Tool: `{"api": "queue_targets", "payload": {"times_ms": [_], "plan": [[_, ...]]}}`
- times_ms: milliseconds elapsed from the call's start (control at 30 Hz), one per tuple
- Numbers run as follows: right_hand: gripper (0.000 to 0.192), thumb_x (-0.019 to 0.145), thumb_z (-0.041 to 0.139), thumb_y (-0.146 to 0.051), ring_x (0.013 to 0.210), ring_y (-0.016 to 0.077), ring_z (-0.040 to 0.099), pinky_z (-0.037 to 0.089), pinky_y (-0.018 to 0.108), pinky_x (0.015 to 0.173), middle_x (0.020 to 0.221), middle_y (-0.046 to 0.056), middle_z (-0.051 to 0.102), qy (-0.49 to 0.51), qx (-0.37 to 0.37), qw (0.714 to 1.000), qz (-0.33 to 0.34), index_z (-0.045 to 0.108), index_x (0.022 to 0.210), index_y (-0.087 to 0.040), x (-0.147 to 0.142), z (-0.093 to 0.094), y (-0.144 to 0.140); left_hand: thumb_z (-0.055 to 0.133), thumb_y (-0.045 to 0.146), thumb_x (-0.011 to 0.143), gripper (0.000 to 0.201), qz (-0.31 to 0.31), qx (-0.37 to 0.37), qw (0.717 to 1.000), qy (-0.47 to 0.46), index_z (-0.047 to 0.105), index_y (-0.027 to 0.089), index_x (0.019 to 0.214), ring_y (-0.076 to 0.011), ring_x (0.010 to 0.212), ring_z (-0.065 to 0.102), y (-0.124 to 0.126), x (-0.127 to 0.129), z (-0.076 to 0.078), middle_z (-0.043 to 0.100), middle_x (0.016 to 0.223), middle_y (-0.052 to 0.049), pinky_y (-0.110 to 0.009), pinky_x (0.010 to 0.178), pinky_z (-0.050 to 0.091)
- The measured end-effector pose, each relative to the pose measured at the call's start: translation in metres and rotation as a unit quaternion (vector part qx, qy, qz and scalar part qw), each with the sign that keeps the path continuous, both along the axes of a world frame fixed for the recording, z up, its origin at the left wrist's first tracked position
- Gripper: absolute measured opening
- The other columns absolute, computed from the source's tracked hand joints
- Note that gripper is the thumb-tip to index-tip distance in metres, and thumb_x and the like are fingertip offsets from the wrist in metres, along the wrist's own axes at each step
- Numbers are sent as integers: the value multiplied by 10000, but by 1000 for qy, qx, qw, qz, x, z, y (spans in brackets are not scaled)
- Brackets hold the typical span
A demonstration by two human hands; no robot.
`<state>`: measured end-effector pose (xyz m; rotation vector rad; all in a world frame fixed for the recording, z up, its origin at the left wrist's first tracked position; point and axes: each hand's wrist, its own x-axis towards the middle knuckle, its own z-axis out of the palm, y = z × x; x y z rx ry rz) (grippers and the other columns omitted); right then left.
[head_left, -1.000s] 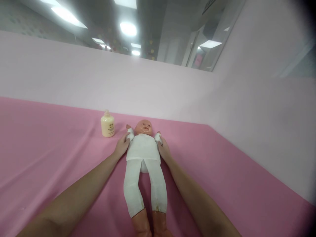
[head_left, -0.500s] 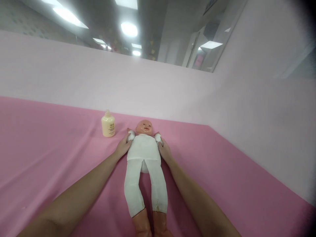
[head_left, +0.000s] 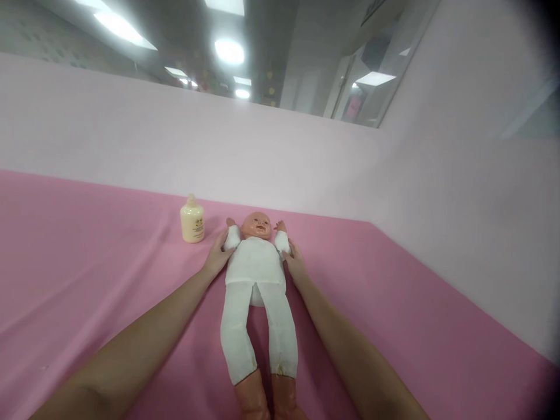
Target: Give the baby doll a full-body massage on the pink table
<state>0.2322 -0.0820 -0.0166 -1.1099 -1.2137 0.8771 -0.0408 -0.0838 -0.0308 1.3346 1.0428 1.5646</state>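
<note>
L hand (head_left: 216, 255) & R hand (head_left: 296, 265), fingers part-curled round arms of doll (head_left: 255, 261), doll's palms higher than a sec ago, bottle (head_left: 192, 224) upright nr L hand

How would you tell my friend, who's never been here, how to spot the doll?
Find the wide pink surface below the pale wall. Look between the person's left hand and right hand: the baby doll is there. It's dressed in white and lies on its back, while the pale yellow bottle nearby stands upright.
</note>
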Motion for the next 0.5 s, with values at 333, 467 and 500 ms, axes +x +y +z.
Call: {"api": "queue_targets", "payload": {"times_ms": [333,467,500], "plan": [[769,618,687,-223,1174,247,629,484,426,1051,1286,57,657,100,-36,994,34,489,1359,-260,0,4,-2,787,212,694,1065,-52,-16,993,-108,186,329,1564,-297,1418,419,2,1,-2,352,1592,-104,-435,1101,434],[784,596,692,-214,1170,257,626,488,431,1043,1268,57,671,112,-40,992,40,490,1353,-249,0,6,-3,785,190,682,1174,-7,-39,993,-114,38,317,1580,-293,1418,416,-1,3,2,231,1637,-122,-400,1056,477],[780,591,693,-210,1164,259,628,490,435,1039,1260,56,676,111,-41,992,40,496,1344,-250,0,6,-4,781,186,682,1175,-2,-48,992,-117,33,298,1581,-294,1400,440,-1,3,2,264,1624,-138,-401,1050,481]]}}
